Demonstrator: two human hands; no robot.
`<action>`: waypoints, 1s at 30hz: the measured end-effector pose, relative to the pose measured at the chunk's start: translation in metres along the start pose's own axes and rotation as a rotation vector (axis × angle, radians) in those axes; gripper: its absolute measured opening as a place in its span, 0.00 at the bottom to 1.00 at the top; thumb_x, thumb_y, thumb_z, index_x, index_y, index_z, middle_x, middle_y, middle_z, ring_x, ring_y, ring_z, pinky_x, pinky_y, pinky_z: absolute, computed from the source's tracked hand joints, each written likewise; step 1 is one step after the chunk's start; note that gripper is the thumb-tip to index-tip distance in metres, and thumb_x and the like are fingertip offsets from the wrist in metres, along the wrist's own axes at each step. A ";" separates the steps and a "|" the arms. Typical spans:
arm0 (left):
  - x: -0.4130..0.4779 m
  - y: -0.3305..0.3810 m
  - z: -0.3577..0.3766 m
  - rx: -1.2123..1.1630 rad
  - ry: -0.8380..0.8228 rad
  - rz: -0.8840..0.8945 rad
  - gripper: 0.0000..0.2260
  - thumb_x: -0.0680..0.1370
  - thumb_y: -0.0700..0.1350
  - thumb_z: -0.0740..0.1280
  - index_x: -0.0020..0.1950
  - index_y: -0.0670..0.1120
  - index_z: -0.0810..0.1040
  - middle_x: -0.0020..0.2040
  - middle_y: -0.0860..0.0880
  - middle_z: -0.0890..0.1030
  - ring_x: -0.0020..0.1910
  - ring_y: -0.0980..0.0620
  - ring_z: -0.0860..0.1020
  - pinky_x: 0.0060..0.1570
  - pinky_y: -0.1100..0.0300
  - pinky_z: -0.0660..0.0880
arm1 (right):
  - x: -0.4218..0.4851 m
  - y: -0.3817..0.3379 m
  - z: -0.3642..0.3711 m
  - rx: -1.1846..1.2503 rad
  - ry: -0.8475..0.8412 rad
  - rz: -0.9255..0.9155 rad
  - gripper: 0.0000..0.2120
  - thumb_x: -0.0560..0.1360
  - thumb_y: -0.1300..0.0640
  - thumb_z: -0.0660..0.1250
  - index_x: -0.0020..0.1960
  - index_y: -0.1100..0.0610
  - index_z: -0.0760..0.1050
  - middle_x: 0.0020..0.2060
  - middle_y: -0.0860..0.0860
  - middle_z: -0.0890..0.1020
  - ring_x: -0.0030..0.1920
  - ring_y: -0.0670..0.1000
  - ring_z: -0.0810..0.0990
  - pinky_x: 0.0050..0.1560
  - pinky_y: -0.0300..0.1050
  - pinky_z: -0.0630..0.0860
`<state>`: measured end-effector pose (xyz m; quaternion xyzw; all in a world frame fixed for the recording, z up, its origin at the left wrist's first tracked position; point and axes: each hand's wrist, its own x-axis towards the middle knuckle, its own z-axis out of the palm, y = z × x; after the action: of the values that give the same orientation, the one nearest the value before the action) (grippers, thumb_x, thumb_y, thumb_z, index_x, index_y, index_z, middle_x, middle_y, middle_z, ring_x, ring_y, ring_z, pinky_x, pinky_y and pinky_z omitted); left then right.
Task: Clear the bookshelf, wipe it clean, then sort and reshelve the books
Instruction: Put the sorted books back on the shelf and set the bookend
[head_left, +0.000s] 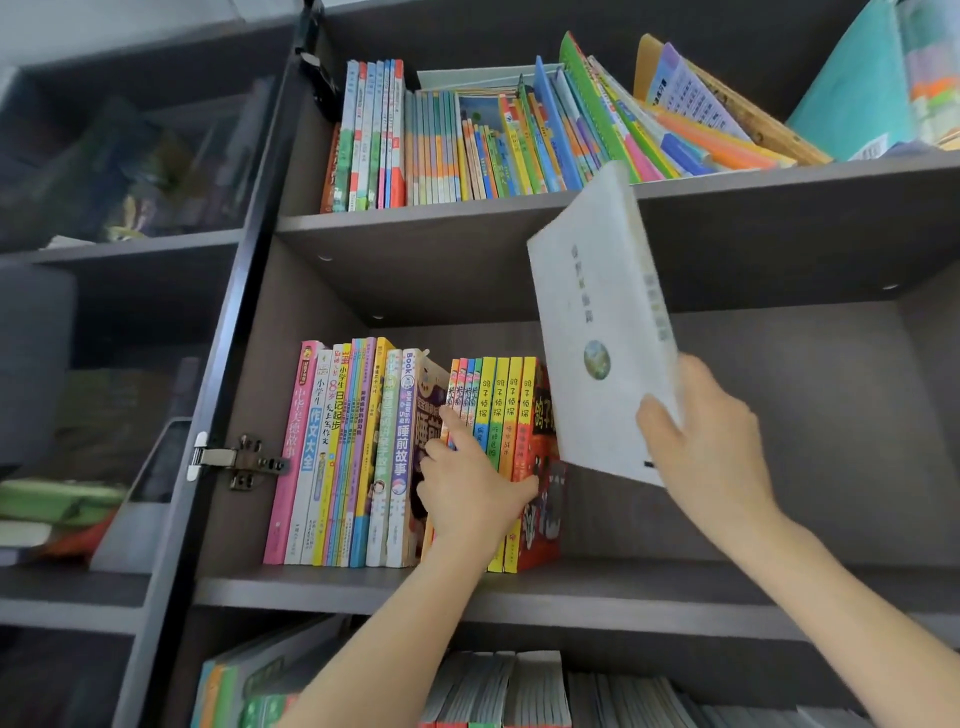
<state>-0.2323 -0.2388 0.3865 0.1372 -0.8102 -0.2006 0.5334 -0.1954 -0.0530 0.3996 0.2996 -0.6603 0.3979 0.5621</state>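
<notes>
Head view: clamping right hand (711, 441) on white book (597, 312), long axis near upright, just right of left hand (472, 493) pinching yellow-spined books (501, 405).

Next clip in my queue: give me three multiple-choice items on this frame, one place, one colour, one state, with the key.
1. Where is the white book? A) shelved upright among others B) held by the right hand before the middle shelf C) lying flat on a board
2. What colour is the leftmost book on the middle shelf? A) pink B) black C) green
3. On the top shelf, how do the right-end books stand? A) upright B) leaning C) stacked flat
Key: B, the hand grips its lower edge in mid-air; A, its spine is pink; B, they slant against one another.
</notes>
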 end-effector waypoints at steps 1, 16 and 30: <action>0.000 0.000 0.000 -0.002 -0.010 0.010 0.54 0.68 0.65 0.71 0.77 0.46 0.37 0.69 0.41 0.64 0.66 0.44 0.68 0.62 0.50 0.71 | -0.001 -0.001 -0.008 0.007 0.021 -0.013 0.19 0.80 0.61 0.59 0.70 0.60 0.66 0.61 0.55 0.77 0.41 0.45 0.74 0.32 0.29 0.72; -0.007 0.023 0.002 0.242 -0.093 0.563 0.48 0.67 0.68 0.69 0.77 0.52 0.47 0.67 0.46 0.69 0.64 0.47 0.71 0.62 0.51 0.70 | -0.001 -0.009 -0.102 -0.149 0.250 -0.212 0.25 0.75 0.54 0.58 0.70 0.59 0.69 0.62 0.55 0.78 0.40 0.41 0.71 0.32 0.26 0.66; -0.011 0.033 -0.028 -0.154 -0.459 0.742 0.22 0.75 0.57 0.69 0.66 0.50 0.76 0.59 0.52 0.77 0.58 0.53 0.75 0.59 0.55 0.71 | 0.013 -0.026 -0.024 -0.073 0.105 -0.277 0.22 0.79 0.62 0.60 0.72 0.55 0.66 0.59 0.54 0.80 0.48 0.54 0.80 0.36 0.42 0.71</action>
<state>-0.2028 -0.2098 0.4028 -0.2513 -0.8846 -0.0806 0.3845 -0.1640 -0.0448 0.4182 0.3459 -0.5965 0.3075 0.6558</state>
